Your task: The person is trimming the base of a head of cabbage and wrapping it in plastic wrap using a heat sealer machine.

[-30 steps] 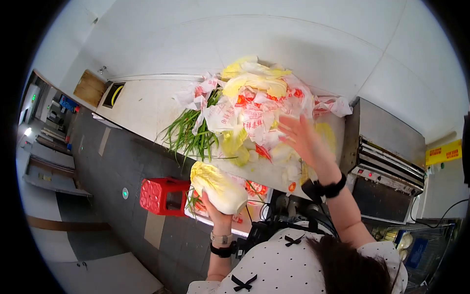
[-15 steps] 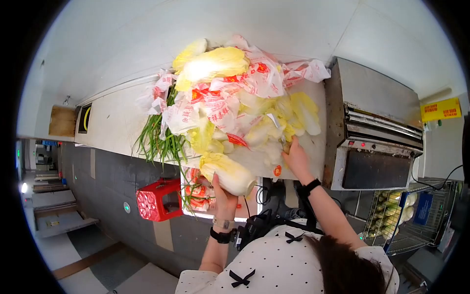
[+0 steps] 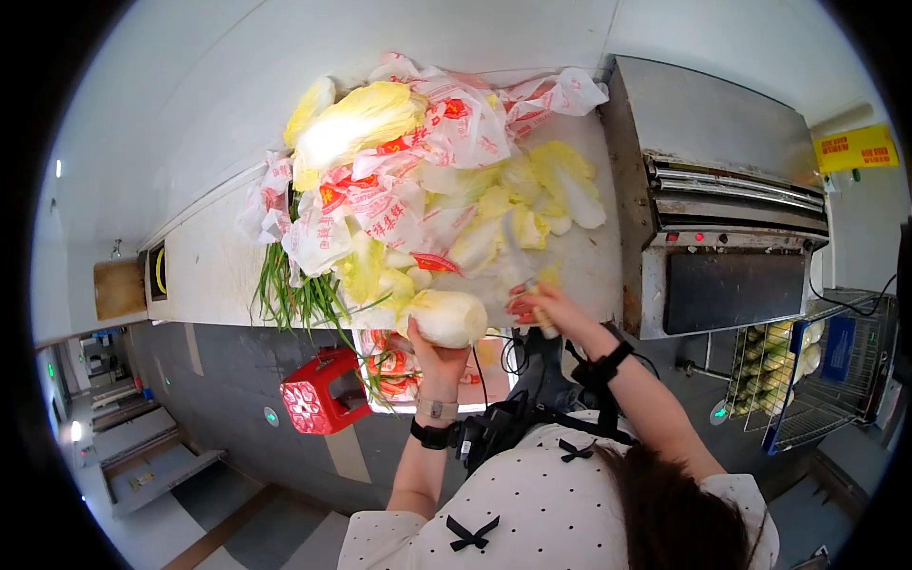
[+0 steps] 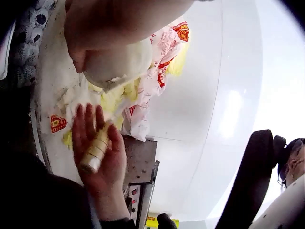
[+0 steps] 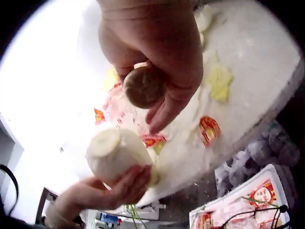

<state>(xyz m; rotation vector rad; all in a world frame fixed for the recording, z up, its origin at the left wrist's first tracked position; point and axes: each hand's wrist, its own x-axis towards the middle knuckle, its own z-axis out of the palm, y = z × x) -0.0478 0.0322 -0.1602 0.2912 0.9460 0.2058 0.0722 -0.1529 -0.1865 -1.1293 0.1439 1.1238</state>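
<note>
My left hand (image 3: 435,366) grips a napa cabbage (image 3: 448,319) from below at the counter's front edge, its cut white base facing right. In the right wrist view the fingers lie round the cabbage's (image 5: 119,155) side. My right hand (image 3: 562,315) holds a knife (image 4: 97,150) by its pale handle, thumb along it and the other fingers fairly straight. The blade is blurred and points away over the counter. Loose yellow-white cabbage leaves (image 3: 565,185) lie beyond the knife. Another whole napa cabbage (image 3: 361,123) lies at the back left on plastic bags.
Red-printed plastic bags (image 3: 465,123) and green stalks (image 3: 294,294) cover the left part of the counter (image 3: 214,237). A metal machine (image 3: 722,180) stands at its right end. Below are a red stool (image 3: 318,394), a white box (image 3: 389,404) and a wire cart (image 3: 817,370) with more cabbages.
My right hand first reached over the leaves, then down to the counter, and now holds a knife nearer the body. My left hand keeps the cabbage and has turned its base rightward and up.
</note>
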